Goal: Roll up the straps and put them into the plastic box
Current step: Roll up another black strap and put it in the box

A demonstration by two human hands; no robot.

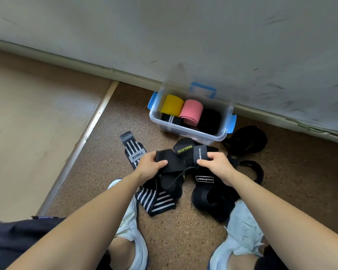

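A black strap (180, 159) stretches between my two hands above a pile of loose straps on the floor. My left hand (149, 165) grips its left end, and my right hand (215, 165) pinches the end with white lettering. Beneath lie a black-and-white striped strap (156, 201), a striped strap with a grey label (134, 151) and a black labelled strap (209, 190). The clear plastic box (185, 131) with blue clips stands just beyond, against the wall. It holds a yellow roll (173, 105), a pink roll (190, 112), a black roll (210, 119) and a small striped roll (171, 119).
More black straps (246, 140) lie right of the box. The floor is speckled brown cork; a pale wooden board (37, 123) covers the left side. A grey wall (203, 45) runs behind the box. My two pale shoes (244, 227) rest near the pile.
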